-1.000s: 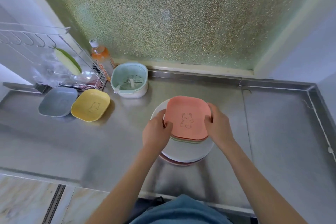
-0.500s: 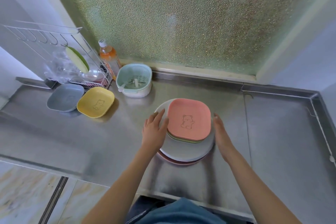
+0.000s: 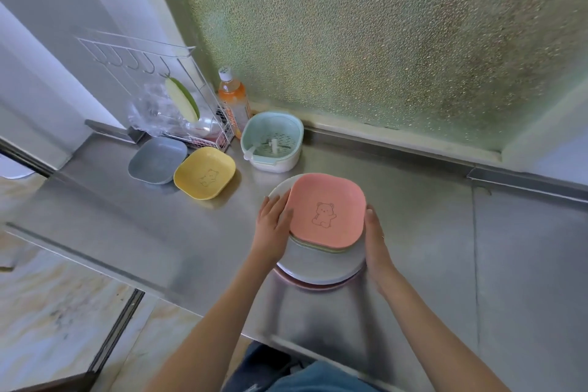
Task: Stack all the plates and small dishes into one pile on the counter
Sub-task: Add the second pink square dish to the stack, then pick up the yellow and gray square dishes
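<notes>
Brushed stainless steel forms the counter (image 3: 413, 232), its back edge raised in a low lip under a pane of pebbled, frosted green glass (image 3: 381, 41). Near the counter's middle stands the pile (image 3: 321, 267): a pink, rounded-square small dish (image 3: 327, 212) with a line-drawn bear tops a pale green dish edge, a round white plate and a pink plate at the bottom. A person's left hand (image 3: 272, 229) rests flat against the pile's left side, fingers (image 3: 276, 204) straight and loosely spread, gripping nothing. The right hand (image 3: 375, 239) presses its straight fingers against the pile's right rim, also holding nothing. Left of the pile and well apart from it, a yellow dish (image 3: 205, 177) with a bear drawing sits just beside a grey dish (image 3: 157, 159), both smooth, matte and rounded-square. Behind the pile to the left stands a mint-and-white strainer bowl (image 3: 272, 141) with slotted walls, and beyond it an orange drink bottle (image 3: 234, 102) and a white wire rack (image 3: 178, 99) with hooks, crinkled clear plastic and a pale green sliver. Bare steel stretches right of the pile and between the pile and the yellow dish. Marbled floor tiles (image 3: 63, 296) show below the counter's near edge.
</notes>
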